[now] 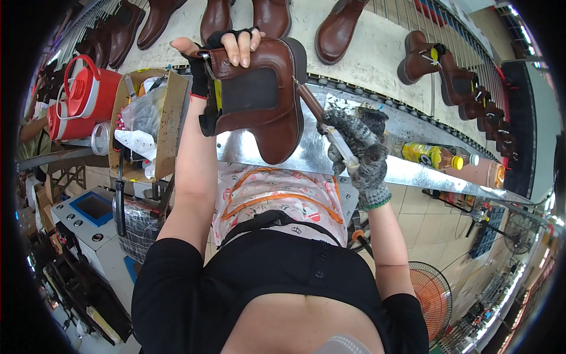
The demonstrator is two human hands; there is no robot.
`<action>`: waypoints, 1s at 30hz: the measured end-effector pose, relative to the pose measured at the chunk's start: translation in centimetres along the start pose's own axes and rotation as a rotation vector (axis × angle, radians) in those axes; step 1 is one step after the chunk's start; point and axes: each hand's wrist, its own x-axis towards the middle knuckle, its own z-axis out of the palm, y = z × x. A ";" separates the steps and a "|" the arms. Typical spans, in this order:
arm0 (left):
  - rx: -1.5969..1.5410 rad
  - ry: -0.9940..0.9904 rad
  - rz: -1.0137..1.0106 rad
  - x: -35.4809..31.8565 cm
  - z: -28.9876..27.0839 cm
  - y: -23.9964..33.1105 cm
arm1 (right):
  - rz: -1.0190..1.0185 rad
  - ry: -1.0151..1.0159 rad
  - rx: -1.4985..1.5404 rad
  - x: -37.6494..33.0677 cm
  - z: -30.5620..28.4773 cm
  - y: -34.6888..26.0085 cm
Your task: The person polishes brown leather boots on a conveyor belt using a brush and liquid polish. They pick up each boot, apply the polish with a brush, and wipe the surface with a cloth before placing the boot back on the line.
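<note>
My left hand (233,47), in a black fingerless glove, is closed on the top of a brown ankle boot (283,127) with a dark elastic side panel. The boot is held on its side, toe pointing down toward me, and its dark sole faces right. In a grey knitted glove, my right hand (359,150) grips a pen-shaped applicator (311,101) with a brown front part and a pale, see-through rear part. The applicator's thin tip meets the boot's heel area beside the sole edge; whether it presses there, I cannot tell.
Several brown boots stand on a pale conveyor (377,65) across the far side. A metal ledge (236,147) runs below it, with a dark-stained block (372,121) and bottles (427,154) at right. To the left are a cardboard box (168,124) and a red jug (88,88).
</note>
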 end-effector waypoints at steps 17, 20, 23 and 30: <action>-0.127 0.302 -0.062 -7.2 -5.2 0.7 | 0.209 0.054 -0.223 -0.3 -1.4 4.2; -0.101 0.408 -0.098 -8.5 -5.7 1.1 | 0.241 0.039 -0.115 -1.1 -2.2 5.3; -0.052 0.494 -0.138 -9.9 -6.9 1.2 | 0.253 0.068 -0.024 -2.0 -2.3 6.1; 0.272 0.950 -0.210 -10.6 -7.5 2.0 | 0.355 0.214 0.242 -3.0 -2.3 7.5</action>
